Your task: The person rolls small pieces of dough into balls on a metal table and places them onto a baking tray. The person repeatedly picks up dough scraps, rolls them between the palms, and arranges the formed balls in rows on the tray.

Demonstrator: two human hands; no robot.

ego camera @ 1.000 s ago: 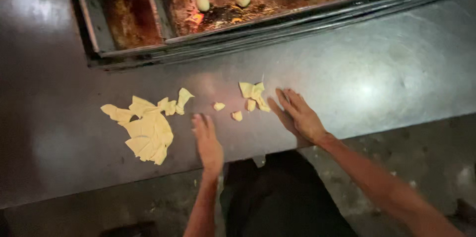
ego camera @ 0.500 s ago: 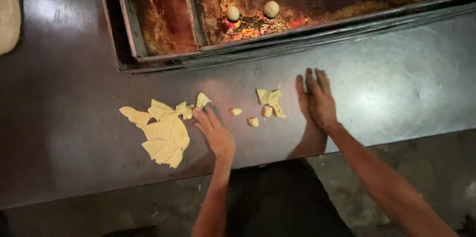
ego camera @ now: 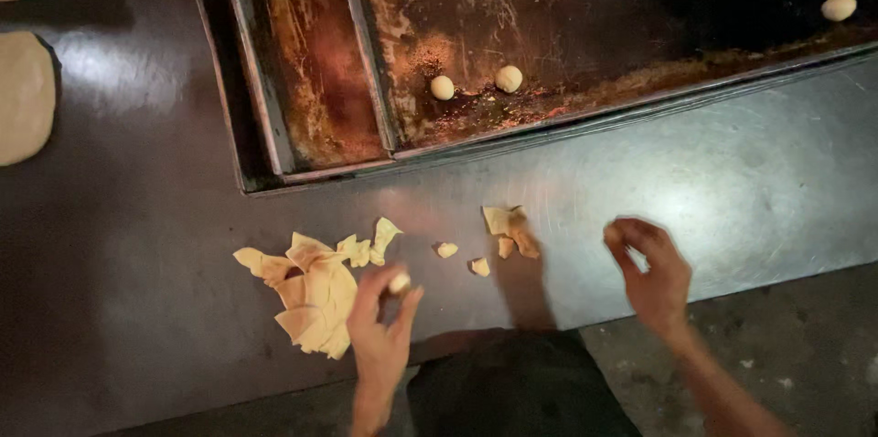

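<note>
Dim light falls on a dark metal tabletop (ego camera: pixel 695 190), with a rusty griddle (ego camera: pixel 585 35) set into it beyond my hands. Three dough balls (ego camera: pixel 508 79) sit on the griddle, two close together near its front edge and one far right. At far left, two flat dough rounds (ego camera: pixel 23 94) lie on the tabletop.

From my view, the left hand (ego camera: pixel 380 332) pinches a small dough bit (ego camera: pixel 399 282) between thumb and fingers, just beside the scrap pile (ego camera: pixel 315 295). The right hand (ego camera: pixel 654 272) is curled, fingers closed on what looks like another small bit (ego camera: pixel 611 234), though it is too small for me to be sure. Loose scraps (ego camera: pixel 508 229) lie between the hands, apart from the pile.

I judge the step to be gathering scraps off the tabletop. A next move would call for a light pinch on the small scraps between the hands, low to the surface
</note>
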